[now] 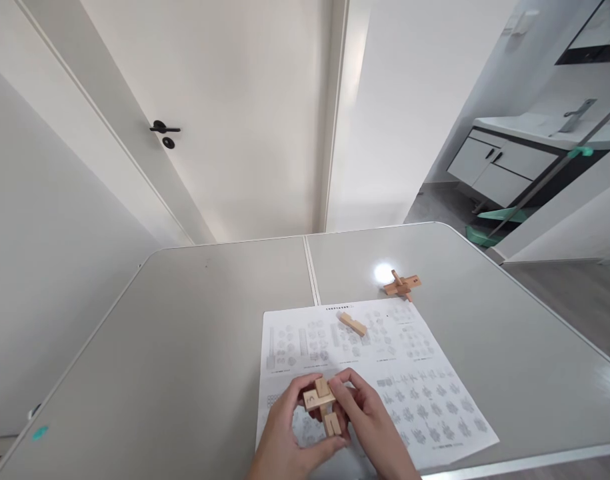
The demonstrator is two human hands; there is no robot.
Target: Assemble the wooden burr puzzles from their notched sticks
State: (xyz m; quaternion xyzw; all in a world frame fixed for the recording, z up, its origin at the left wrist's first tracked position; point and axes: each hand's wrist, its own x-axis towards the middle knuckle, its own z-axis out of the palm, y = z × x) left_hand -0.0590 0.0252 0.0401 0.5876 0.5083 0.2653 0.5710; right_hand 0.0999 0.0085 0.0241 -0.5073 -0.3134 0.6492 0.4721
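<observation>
Between my hands is a partly joined wooden burr puzzle (321, 399), made of pale notched blocks with dark marks on some faces. My left hand (291, 433) curls round its left side and underside, the thumb below the lower block. From the right, my right hand (367, 415) grips it with thumb and fingers closed at its upper right edge. Beneath both hands lies a white instruction sheet (435, 420) printed with small grey diagrams. One loose notched wooden piece (353, 324) rests on the sheet's upper part, apart from my hands.
Beyond the sheet's top right corner sits a darker wooden cluster of crossed pieces (403, 285). Everything is on a grey folding table (185, 347) with a seam across it. Behind stand a white door (235, 120) and, far right, a sink cabinet (505, 163).
</observation>
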